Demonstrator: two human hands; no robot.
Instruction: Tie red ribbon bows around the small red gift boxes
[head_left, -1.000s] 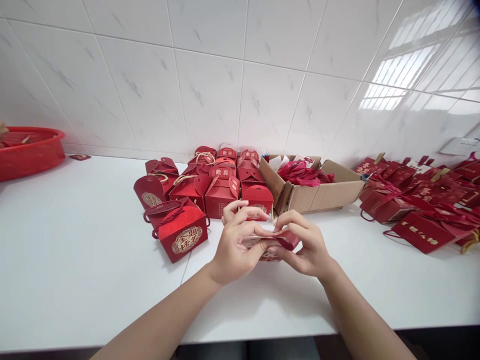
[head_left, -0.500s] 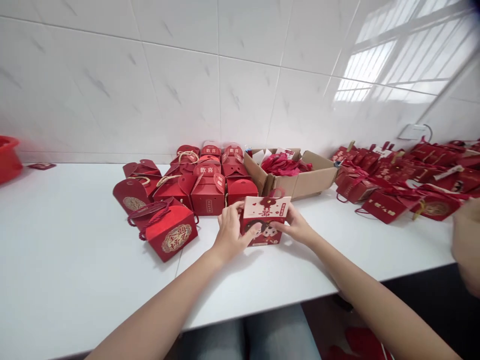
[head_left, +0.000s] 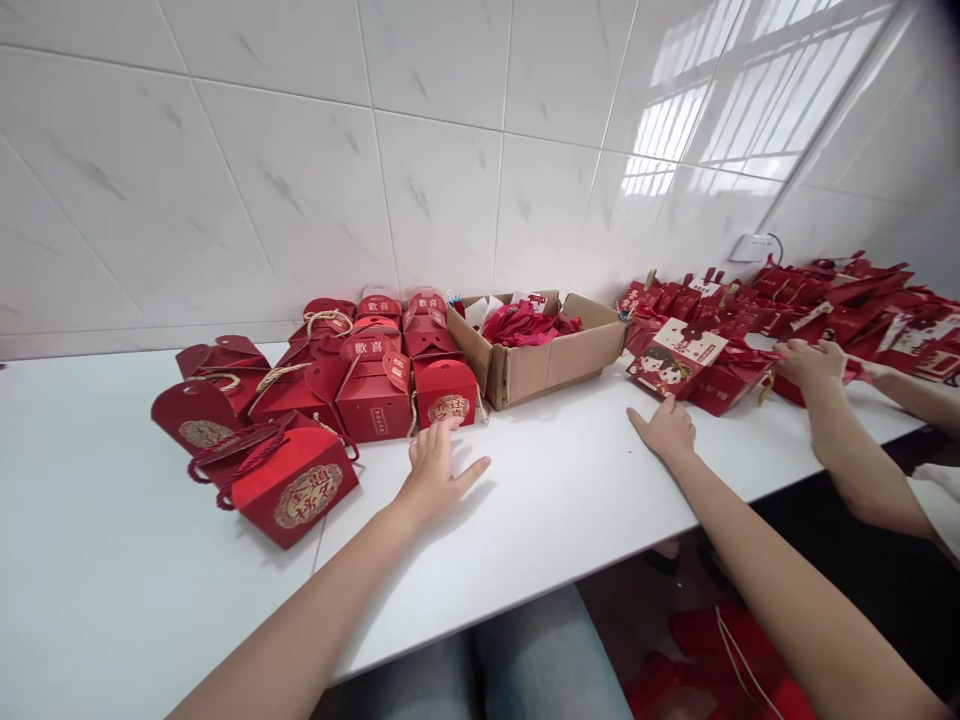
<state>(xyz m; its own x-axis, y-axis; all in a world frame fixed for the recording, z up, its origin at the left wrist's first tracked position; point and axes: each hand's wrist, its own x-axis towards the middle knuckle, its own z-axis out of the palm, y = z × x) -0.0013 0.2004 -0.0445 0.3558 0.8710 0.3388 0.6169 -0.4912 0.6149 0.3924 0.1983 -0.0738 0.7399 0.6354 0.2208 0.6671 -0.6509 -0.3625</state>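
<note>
My left hand [head_left: 437, 468] is open, thumb and fingers apart, low over the white table [head_left: 555, 490]. Its fingertips are close to a small red gift box [head_left: 445, 392] with a gold emblem in the front row. Further right, my right hand [head_left: 667, 430] is open, its fingertips at the lower edge of a red and cream gift box [head_left: 679, 358] printed with a cartoon couple. That box leans at the front of the right-hand group of boxes. Whether the fingertips touch it, I cannot tell.
Several red gift boxes [head_left: 300, 490] with cord handles stand at left. A cardboard box [head_left: 559, 368] holding red ribbons [head_left: 525, 325] is against the tiled wall. Another person's hand [head_left: 810, 362] reaches into the red boxes [head_left: 795, 285] at right. Red items [head_left: 720, 670] lie below the table.
The cartoon-couple box, earlier between both my hands, now stands with the group at right. My hands have moved apart. The view has turned right, and another person's hands have come in.
</note>
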